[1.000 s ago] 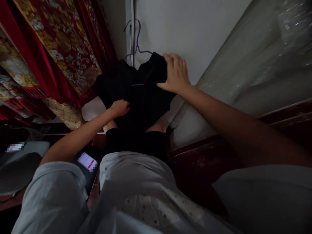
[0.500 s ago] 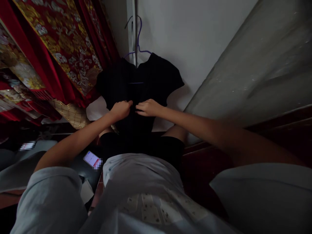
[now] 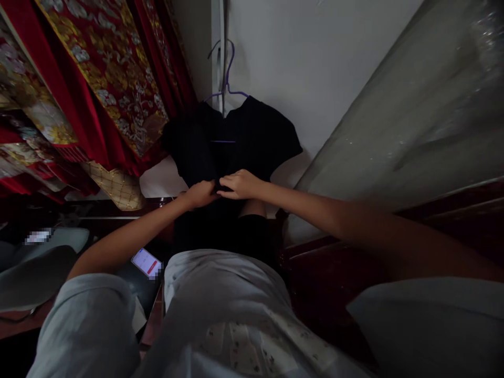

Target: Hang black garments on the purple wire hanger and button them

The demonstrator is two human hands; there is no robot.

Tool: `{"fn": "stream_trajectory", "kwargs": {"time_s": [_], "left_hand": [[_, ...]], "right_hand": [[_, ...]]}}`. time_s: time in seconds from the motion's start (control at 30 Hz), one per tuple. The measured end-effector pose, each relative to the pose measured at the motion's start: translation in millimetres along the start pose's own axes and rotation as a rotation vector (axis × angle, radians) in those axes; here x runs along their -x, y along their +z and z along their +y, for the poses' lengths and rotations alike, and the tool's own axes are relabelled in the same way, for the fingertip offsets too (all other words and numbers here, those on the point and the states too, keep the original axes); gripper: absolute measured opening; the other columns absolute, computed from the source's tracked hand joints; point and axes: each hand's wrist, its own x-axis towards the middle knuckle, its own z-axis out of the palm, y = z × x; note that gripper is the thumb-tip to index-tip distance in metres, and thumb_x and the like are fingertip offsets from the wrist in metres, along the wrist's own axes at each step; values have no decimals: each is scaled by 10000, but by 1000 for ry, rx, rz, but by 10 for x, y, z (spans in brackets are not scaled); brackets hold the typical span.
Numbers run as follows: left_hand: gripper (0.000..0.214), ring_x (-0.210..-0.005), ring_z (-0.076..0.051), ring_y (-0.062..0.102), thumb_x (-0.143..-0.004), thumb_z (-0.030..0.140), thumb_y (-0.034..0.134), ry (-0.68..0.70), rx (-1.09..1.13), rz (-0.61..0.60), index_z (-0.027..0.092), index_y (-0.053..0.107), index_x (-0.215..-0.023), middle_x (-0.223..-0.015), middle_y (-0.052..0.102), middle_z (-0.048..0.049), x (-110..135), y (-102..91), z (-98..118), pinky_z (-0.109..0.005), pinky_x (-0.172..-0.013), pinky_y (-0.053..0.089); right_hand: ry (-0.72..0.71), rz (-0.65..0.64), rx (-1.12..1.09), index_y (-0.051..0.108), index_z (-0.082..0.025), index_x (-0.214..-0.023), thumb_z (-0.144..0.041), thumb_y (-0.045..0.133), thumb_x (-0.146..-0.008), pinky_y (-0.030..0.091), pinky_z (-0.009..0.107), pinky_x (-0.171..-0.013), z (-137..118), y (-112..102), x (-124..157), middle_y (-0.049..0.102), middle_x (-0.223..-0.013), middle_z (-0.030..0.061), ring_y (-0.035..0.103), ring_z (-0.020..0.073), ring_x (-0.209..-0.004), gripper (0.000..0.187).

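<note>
A black short-sleeved garment (image 3: 260,136) hangs in front of me on a purple wire hanger (image 3: 228,68), its front parted at the neck so that the hanger's lower bar shows. My left hand (image 3: 200,194) is closed on the garment's front edge, a little below the middle. Close beside it, my right hand (image 3: 242,184) pinches the opposite front edge, fingertips almost touching the left ones. Dark cloth hides whatever small fastening may lie between the fingers.
Red and gold embroidered cloth (image 3: 118,79) hangs at the left. A lit phone (image 3: 147,263) lies on a dark seat below my left forearm. Plastic-covered panel (image 3: 394,126) leans at the right against the white wall (image 3: 307,47). A grey chair (image 3: 43,273) stands at the lower left.
Both hands sit slightly lower on the garment and closer together than before. The view has shifted a little, and my legs beneath the garment have moved inward.
</note>
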Motion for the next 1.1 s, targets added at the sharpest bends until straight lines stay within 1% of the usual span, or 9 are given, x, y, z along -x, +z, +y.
{"fn": "stream_trajectory", "kwargs": {"time_s": [0.13,0.3,0.4,0.53,0.6,0.73,0.87,0.97,1.1], "left_hand": [[96,-780,-176,688,-929,104,649,71,186,106,78,728,-880,-900,759,-104,-116,94,42,-233,-691,474],[61,-765,-153,655,-904,134,705,28,421,258,76,716,-890,-867,744,-70,-108,240,63,-217,-673,452],[78,-732,-145,624,-905,119,704,-43,390,278,74,698,-841,-825,720,-66,-80,277,53,-219,-650,423],[183,-642,-139,564,-893,205,770,-138,250,210,94,686,-774,-732,671,-48,-58,170,19,-237,-607,379],[208,-639,-145,571,-891,249,788,-158,219,185,106,691,-775,-734,675,-51,-33,106,22,-244,-605,380],[214,-675,-163,610,-946,253,718,-135,161,180,111,693,-788,-776,702,-74,35,68,56,-251,-633,421],[168,-721,-164,647,-956,80,591,-54,220,143,104,683,-818,-808,717,-77,82,105,50,-247,-694,473],[238,-799,-158,691,-919,-36,496,4,332,144,113,681,-896,-872,741,-64,118,137,54,-243,-774,508],[212,-934,-197,726,-917,14,613,-36,393,212,121,630,-1098,-1052,753,-105,173,180,133,-272,-817,538]], "right_hand": [[39,25,-43,675,-139,-911,-347,417,-1069,255,307,-625,-4,19,20,729,-841,97,611,178,-711,367],[111,47,-157,644,-148,-892,-312,416,-1076,322,297,-645,-45,136,28,703,-818,88,614,178,-710,336],[125,14,-182,636,-133,-959,-307,417,-1088,380,305,-664,-102,175,30,713,-888,118,649,206,-761,308],[92,-46,-224,626,-113,-1140,-125,410,-1024,438,318,-704,-99,154,43,735,-1038,153,686,227,-846,245],[100,-56,-237,617,-111,-1207,-102,404,-1007,440,318,-707,-78,123,41,742,-1083,154,696,228,-861,293],[111,-80,-214,621,-98,-1191,-262,481,-1042,409,312,-690,-82,43,3,745,-1052,146,690,228,-831,263],[113,-107,-154,635,-100,-1143,-322,534,-1038,363,301,-681,-90,-5,-52,747,-1049,144,684,228,-851,266],[158,-152,-108,657,-112,-1096,-337,489,-1072,311,299,-649,-56,4,-71,754,-1014,134,679,222,-817,282],[201,-182,-106,665,-111,-1082,-307,424,-1104,296,300,-636,-57,27,-55,756,-985,133,673,212,-780,312]]}}
